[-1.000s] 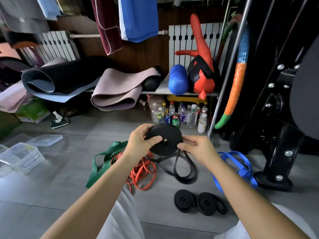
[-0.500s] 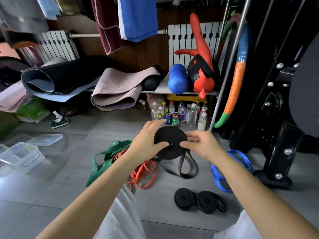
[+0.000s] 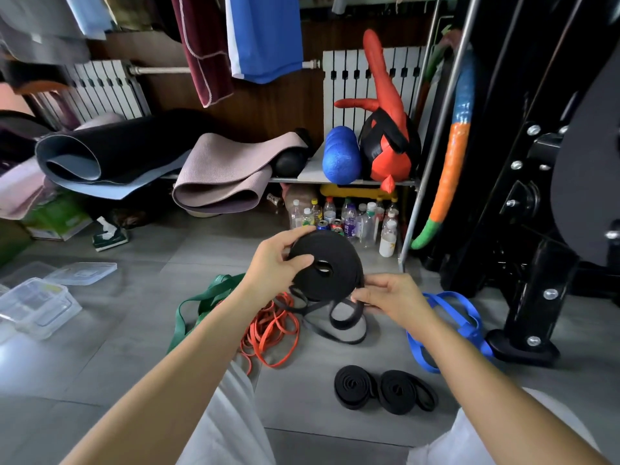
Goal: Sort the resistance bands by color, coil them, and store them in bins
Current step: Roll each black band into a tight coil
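Black resistance band [image 3: 335, 250], wound into a flat disc, stands on edge in the air between your two grips, above the grey tile floor [image 3: 134, 347]. Your left grip [image 3: 275, 263] is curled round the coil's left side, with fingers over the top rim and the thumb pressed on the near face just beside the centre hole. Your right grip [image 3: 392, 297] pinches the band at the coil's lower right edge, where the unwound tail [image 3: 345, 318] hangs in loose loops toward the floor.

Below the coil, an orange band [image 3: 271, 333] lies in a tangled heap, with a green band [image 3: 201, 303] trailing out on its left. A blue band [image 3: 449, 317] lies to the right, beyond your right wrist. Nearer to you, a coiled black band [image 3: 354, 385] rests flat on the floor, touching a second coiled black band [image 3: 399, 391] on its right. Clear plastic bins [image 3: 37, 307] sit at the far left edge of the floor, well apart from the bands, with a loose lid [image 3: 84, 273] just beside them. Rolled mats [image 3: 218, 176], a blue foam roller [image 3: 340, 156] and a cluster of bottles [image 3: 349, 219] fill the shelf area behind.
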Tool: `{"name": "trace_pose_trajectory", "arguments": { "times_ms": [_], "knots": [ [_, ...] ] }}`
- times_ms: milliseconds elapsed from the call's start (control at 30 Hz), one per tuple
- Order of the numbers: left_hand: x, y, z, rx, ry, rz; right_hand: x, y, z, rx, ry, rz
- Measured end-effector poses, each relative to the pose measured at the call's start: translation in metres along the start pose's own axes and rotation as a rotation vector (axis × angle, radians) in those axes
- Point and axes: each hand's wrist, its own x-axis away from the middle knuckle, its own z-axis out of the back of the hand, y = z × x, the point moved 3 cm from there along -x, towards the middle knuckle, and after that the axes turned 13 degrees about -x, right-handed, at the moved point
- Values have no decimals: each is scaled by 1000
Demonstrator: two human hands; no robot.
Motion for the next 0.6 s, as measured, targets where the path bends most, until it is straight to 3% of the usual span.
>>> {"name": "trace_pose_trajectory", "arguments": {
  "times_ms": [167,400,600],
  "knots": [
    [11,-4,-13,270,95,118,-1,1,-4,-190,107,26],
    [11,-27,-35,546,132,345,-19,17,-2,-261,251,-1],
    [3,-85,-64,636,97,566,-53,55,4,-136,285,-118]
  ]
}}
